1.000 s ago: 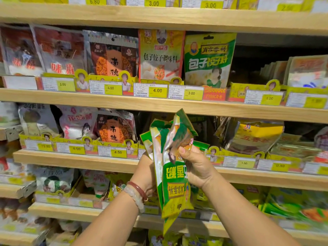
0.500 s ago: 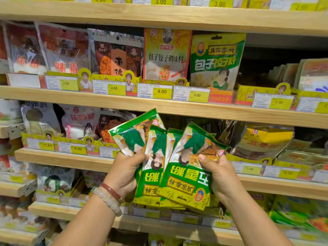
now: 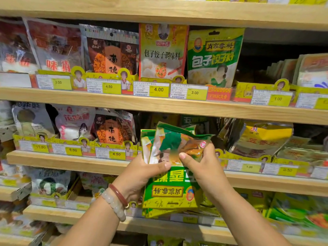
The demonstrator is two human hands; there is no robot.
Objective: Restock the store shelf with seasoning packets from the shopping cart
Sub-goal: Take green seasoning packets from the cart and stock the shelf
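Light wooden store shelves (image 3: 159, 107) run full width in four tiers, each front edge lined with yellow cardboard display trays (image 3: 110, 153) and price tags. Middle tier: dark open gap (image 3: 198, 125) behind the hands, between the brown-orange foil packets (image 3: 113, 128) on the left and the slumped yellow foil packets (image 3: 262, 137) on the right. Upper tier has an open dark stretch right of the tall green-and-yellow dumpling seasoning pouch (image 3: 214, 57).

Stack of green-and-yellow glossy seasoning packets (image 3: 170, 190) is held upside down in front of the middle shelf edge, top ends bent and level with the gap, lower ends hanging over the tier below. Not on the shelf.

Left hand (image 3: 140, 176): grip closed around the stack's left edge, thumb across the front face, other fingers hidden behind. Right hand (image 3: 204, 167): grip pinches the stack's right side, thumb on the front near the middle, fingers curled over the crumpled top corner.

Both forearms rise from the bottom of the view and converge on the stack. Left wrist carries a pale bead bracelet (image 3: 113, 205) and a thin red bangle (image 3: 119, 196).
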